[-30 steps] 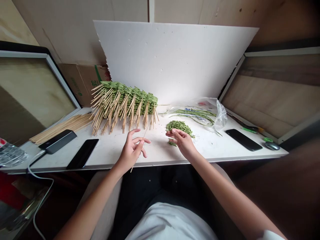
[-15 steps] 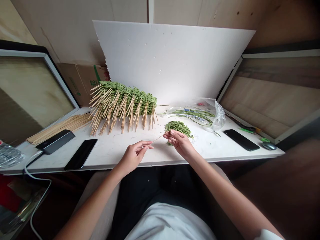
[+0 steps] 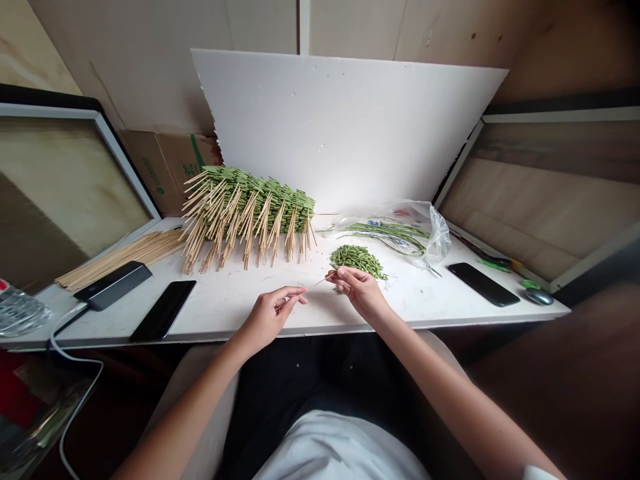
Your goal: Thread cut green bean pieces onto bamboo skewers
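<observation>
A thin bamboo skewer (image 3: 316, 285) spans the gap between my hands above the table's front. My left hand (image 3: 270, 317) pinches one end between thumb and fingers. The other end runs into the fingertips of my right hand (image 3: 359, 290), which are pressed together; whether a green piece is held there too is hidden. Just behind my right hand lies a heap of short-cut green bean pieces (image 3: 357, 259). Farther back on the left is a large stack of green pieces threaded on skewers (image 3: 260, 200), the bare stick ends pointing toward me.
Loose skewers (image 3: 125, 253) lie at left, near a black power bank (image 3: 113, 285) with a white cable and a dark phone (image 3: 164, 310). At right are a clear bag with long green stems (image 3: 385, 233), another phone (image 3: 484, 283) and a mouse (image 3: 539, 296). A white board (image 3: 350, 127) stands behind.
My right hand has come slightly lower and nearer my left, so less of the skewer shows between them and it lies flatter. The whole view has shifted a little.
</observation>
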Demonstrator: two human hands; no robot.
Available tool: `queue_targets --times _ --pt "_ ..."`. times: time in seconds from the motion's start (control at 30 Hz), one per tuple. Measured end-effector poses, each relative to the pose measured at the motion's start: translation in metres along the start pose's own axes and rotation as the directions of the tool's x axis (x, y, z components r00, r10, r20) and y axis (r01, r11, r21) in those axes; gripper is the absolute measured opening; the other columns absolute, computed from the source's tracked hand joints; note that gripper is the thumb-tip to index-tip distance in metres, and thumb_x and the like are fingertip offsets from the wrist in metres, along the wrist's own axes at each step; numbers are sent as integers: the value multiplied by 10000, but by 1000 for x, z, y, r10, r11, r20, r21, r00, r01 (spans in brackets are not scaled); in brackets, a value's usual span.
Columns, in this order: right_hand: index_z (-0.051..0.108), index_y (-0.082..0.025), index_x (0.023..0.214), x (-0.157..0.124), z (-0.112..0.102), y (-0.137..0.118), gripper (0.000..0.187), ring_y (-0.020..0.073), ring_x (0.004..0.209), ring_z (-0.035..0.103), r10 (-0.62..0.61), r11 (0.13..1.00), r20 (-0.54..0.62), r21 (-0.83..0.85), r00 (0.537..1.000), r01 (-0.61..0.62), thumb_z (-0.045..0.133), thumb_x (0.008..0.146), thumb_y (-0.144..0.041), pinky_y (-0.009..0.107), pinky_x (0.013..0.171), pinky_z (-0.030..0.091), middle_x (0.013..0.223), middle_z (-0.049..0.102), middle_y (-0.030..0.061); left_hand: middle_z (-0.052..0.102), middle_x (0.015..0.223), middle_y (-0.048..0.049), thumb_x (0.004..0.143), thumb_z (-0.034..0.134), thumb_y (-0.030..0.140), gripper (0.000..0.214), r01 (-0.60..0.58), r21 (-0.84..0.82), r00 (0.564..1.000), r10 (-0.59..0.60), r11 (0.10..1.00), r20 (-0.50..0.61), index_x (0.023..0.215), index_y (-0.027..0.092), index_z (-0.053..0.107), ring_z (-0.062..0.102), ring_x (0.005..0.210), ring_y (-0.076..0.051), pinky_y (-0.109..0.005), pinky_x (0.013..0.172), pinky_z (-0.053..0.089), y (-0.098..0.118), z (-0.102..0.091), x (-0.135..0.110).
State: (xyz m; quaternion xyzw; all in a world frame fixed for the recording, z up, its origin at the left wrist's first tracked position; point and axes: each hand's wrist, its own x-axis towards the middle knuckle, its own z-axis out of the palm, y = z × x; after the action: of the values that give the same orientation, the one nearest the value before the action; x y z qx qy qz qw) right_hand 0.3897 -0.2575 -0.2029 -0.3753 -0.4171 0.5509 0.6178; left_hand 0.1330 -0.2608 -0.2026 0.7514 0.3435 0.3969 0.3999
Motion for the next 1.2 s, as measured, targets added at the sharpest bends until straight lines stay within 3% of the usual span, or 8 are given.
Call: queue_targets --times 0.37,0.47,0.57,0.77,1.2 --pt "820 -228 914 -1 4 7 317 254 1031 762 5 999 -38 -49 999 -7 855 787 -516 273 707 550 1006 814 88 785 1083 -115 1042 563 387 335 -12 16 1000 12 1000 7 1266 191 716 671 706 -154 -253 628 527 -6 4 2" --pt "811 -228 913 1 2 6 333 252 1008 764 -22 998 -88 -54 996 17 867 772 -525 282 706 560 995 812 86 784 1025 -103 990 645 412 329 8 1 998 -8 1000 -68 1219 190 729 627 581 -136 -257 549 519 -13 3 4" --pt "806 -232 923 3 -1 -1 344 248 996 764 -53 997 -131 -65 990 45 862 772 -536 294 723 572 1015 812 88 773 863 -66 922 733 418 252 5 37 983 2 999 -185 1022 192 778 621 530 -146 -258 507 503 -17 0 6" --pt "808 -238 940 1 0 -4 334 257 1063 750 -76 994 -154 -92 985 62 832 804 -542 307 786 587 1055 810 89 777 785 -56 973 656 339 196 -74 176 951 122 982 -285 916 196 776 717 700 -203 -289 678 546 -14 1 6" --pt "791 -238 947 -7 16 2 379 300 1122 735 -92 996 -267 -43 959 83 867 751 -553 335 763 604 1057 810 97 767 749 -47 996 609 331 231 -91 245 940 165 965 -299 893 202 769 697 653 -197 -290 664 531 -20 14 4"
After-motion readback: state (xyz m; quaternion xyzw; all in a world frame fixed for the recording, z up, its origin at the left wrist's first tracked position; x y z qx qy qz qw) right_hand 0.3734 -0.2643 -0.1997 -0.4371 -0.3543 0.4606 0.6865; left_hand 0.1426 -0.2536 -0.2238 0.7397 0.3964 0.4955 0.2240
